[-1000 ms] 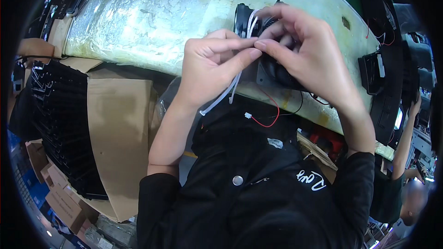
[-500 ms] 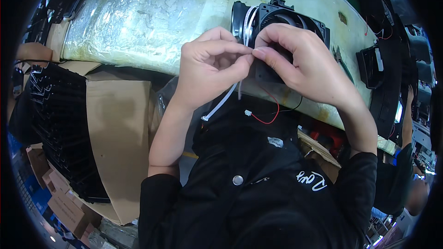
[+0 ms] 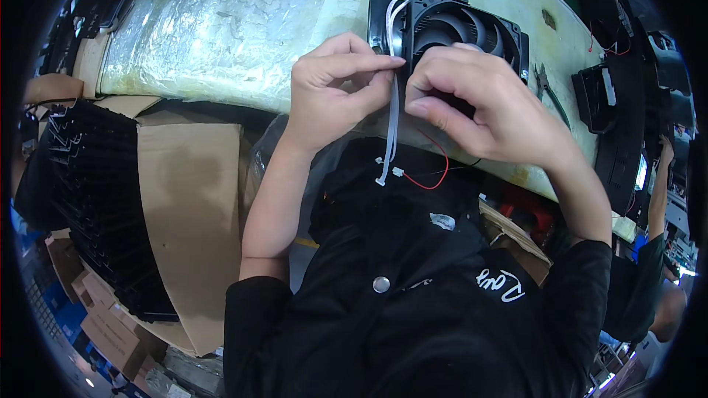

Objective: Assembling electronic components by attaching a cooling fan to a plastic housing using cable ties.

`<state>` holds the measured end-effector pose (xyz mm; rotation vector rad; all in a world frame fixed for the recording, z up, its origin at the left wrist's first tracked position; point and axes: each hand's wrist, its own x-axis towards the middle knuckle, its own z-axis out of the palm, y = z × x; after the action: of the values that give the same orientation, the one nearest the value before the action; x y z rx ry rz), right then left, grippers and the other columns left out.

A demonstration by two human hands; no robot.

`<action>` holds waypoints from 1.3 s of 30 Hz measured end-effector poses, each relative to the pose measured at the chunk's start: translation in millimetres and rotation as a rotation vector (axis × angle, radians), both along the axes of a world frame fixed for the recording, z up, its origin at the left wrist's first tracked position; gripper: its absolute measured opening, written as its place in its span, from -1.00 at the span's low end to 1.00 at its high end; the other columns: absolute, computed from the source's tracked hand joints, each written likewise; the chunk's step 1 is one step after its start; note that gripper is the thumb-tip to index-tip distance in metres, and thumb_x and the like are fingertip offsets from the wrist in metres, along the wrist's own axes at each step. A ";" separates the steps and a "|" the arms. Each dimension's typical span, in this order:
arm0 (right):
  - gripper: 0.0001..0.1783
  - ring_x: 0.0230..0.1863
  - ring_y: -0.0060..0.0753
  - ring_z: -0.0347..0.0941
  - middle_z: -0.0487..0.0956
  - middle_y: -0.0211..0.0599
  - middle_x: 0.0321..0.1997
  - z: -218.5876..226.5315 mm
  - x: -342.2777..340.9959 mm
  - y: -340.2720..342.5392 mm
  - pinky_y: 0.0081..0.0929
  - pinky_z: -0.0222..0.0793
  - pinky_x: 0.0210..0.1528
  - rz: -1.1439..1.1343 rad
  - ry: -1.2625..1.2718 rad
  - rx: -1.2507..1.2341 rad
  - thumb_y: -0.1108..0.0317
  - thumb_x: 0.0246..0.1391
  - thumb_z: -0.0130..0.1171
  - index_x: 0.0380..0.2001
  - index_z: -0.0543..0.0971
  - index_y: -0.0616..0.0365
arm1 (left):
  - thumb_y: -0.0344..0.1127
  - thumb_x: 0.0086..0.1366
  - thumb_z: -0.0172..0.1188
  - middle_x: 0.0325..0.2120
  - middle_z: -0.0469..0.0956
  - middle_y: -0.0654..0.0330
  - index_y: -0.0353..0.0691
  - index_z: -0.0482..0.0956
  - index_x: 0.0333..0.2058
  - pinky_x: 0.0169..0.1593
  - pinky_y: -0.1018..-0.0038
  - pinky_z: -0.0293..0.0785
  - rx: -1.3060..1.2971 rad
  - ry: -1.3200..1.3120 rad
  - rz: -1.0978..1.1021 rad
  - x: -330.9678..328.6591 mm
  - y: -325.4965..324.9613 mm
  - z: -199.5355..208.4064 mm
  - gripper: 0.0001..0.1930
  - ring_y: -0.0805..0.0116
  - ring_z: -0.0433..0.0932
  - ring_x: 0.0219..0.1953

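Note:
My left hand (image 3: 341, 88) is closed in a pinch, thumb and forefinger on the white cables (image 3: 392, 119) beside the fan unit. The cables run down the unit's left side and hang over the table edge, ending in small white plugs (image 3: 380, 182). My right hand (image 3: 483, 99) is curled over the lower part of the black fan unit (image 3: 450, 26), its thumb near the bent forefinger; what these fingers hold, if anything, is hidden. Below it, a red wire (image 3: 445, 169) loops to a white connector (image 3: 398, 172) against my dark clothing.
Pliers (image 3: 547, 92) lie on the plastic-covered table (image 3: 243, 29), right of the fan unit. A black part (image 3: 592, 99) stands farther right. At left, an open cardboard box (image 3: 190, 228) stands next to stacked black parts (image 3: 96, 214). Another person's arm (image 3: 658, 184) shows at far right.
My hands have separated; their fingertips met before. The right hand has shifted right and down, uncovering more of the fan. The cable ends have swung right and hang straighter.

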<state>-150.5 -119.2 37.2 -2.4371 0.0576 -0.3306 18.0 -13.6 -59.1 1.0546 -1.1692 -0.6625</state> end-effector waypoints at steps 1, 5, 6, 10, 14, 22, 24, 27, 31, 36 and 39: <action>-0.92 -0.43 -0.33 0.44 0.50 -0.26 -0.46 8.2 -6.0 10.8 -0.45 0.32 -0.29 -0.006 -0.001 0.002 0.47 0.04 0.21 -0.43 0.51 0.23 | -0.65 0.05 0.27 -0.45 0.53 0.26 -0.31 0.72 -0.31 -0.43 0.71 0.37 0.002 -0.001 -0.006 -0.7 0.6 -0.1 -0.79 0.63 0.49 -0.47; -0.74 -0.69 -0.65 0.38 0.52 -0.26 -0.65 7.5 -39.0 71.0 -0.63 0.27 -0.60 -0.499 0.134 0.241 0.40 0.07 0.29 -0.18 0.62 0.31 | -0.69 0.10 0.22 -0.40 0.52 0.21 -0.39 0.68 -0.25 -0.36 0.71 0.37 0.011 0.060 0.008 -2.6 8.6 -4.0 -0.78 0.59 0.48 -0.42; -0.69 -0.71 -0.64 0.37 0.50 -0.27 -0.69 -1.8 -42.4 83.3 -0.61 0.27 -0.60 -0.543 0.257 0.267 0.38 0.07 0.30 -0.14 0.61 0.32 | -0.72 0.13 0.19 -0.37 0.51 0.17 -0.47 0.64 -0.21 -0.30 0.69 0.39 -0.006 0.053 -0.015 -4.1 6.6 -5.3 -0.77 0.55 0.48 -0.37; -0.69 -0.73 -0.64 0.34 0.46 -0.23 -0.73 -48.7 -18.3 96.7 -0.59 0.27 -0.61 -0.649 0.265 0.410 0.36 0.09 0.28 -0.14 0.61 0.35 | -0.67 0.13 0.22 -0.40 0.48 0.27 -0.39 0.67 -0.23 -0.42 0.77 0.32 -0.080 0.090 -0.021 -9.6 -3.3 -6.2 -0.78 0.66 0.45 -0.45; -0.80 -0.73 -0.62 0.33 0.39 -0.25 -0.76 -74.9 -15.7 103.1 -0.61 0.20 -0.64 -0.675 0.125 0.901 0.39 0.14 0.21 -0.29 0.64 0.35 | -0.69 0.14 0.20 -0.40 0.46 0.25 -0.41 0.65 -0.21 -0.41 0.76 0.34 -0.103 0.084 0.029 -7.8 -3.3 -14.7 -0.77 0.64 0.44 -0.43; -0.75 -0.67 -0.37 0.43 0.53 -0.29 -0.65 -16.9 -39.0 96.3 -0.52 0.35 -0.55 -0.597 -0.016 0.226 0.37 -0.13 0.43 -0.32 0.68 0.21 | -0.70 0.16 0.19 -0.39 0.46 0.25 -0.42 0.65 -0.20 -0.39 0.74 0.35 -0.099 0.120 0.016 -5.1 -1.4 -13.8 -0.77 0.62 0.45 -0.40; -0.75 -0.40 -0.25 0.52 0.61 -0.19 -0.39 -12.7 -20.2 66.7 -0.41 0.40 -0.36 -0.651 -0.327 -0.230 0.36 -0.14 0.41 -0.34 0.68 0.20 | -0.70 0.16 0.18 -0.38 0.46 0.24 -0.42 0.65 -0.20 -0.38 0.74 0.35 -0.098 0.087 0.022 -3.7 1.7 -13.9 -0.77 0.61 0.45 -0.39; -0.79 -0.12 -0.12 0.50 0.61 -0.25 -0.19 -22.2 4.3 31.6 -0.23 0.29 0.00 -0.610 -0.333 -0.327 0.28 -0.10 0.34 -0.35 0.68 0.11 | -0.70 0.17 0.17 -0.39 0.45 0.24 -0.43 0.64 -0.21 -0.38 0.73 0.32 -0.078 0.129 0.016 -9.7 -2.7 -11.3 -0.79 0.60 0.43 -0.40; -0.96 -0.15 -0.31 0.53 0.63 -0.38 -0.38 -28.5 13.3 30.8 -0.28 0.24 0.07 -0.492 -0.370 -0.331 0.47 -0.17 0.23 -0.53 0.61 0.14 | -0.63 0.15 0.25 -0.40 0.45 0.21 -0.45 0.61 -0.29 -0.35 0.67 0.32 -0.075 0.004 0.059 -2.2 -0.3 -18.2 -0.88 0.53 0.41 -0.40; -0.97 -0.18 -0.31 0.54 0.64 -0.31 -0.40 -38.7 11.8 25.9 -0.30 0.29 0.07 -0.446 -0.495 -0.247 0.47 -0.14 0.24 -0.54 0.60 0.17 | -0.62 0.15 0.26 -0.42 0.40 0.22 -0.44 0.58 -0.30 -0.30 0.65 0.32 -0.060 0.046 0.053 1.5 -2.7 -22.6 -0.88 0.52 0.37 -0.39; -0.95 -0.20 -0.32 0.56 0.64 -0.33 -0.40 -28.1 -12.3 21.8 -0.35 0.35 0.00 -0.519 -0.505 -0.205 0.44 -0.09 0.29 -0.50 0.62 0.15 | -0.70 0.14 0.18 -0.43 0.39 0.24 -0.44 0.62 -0.28 -0.30 0.67 0.31 -0.034 0.058 0.078 -7.8 -5.4 -15.1 -0.84 0.55 0.36 -0.40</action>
<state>-162.9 -97.3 9.2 -2.4300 0.4549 -1.2210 10.2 -19.0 -74.2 1.0405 -1.0797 -0.6061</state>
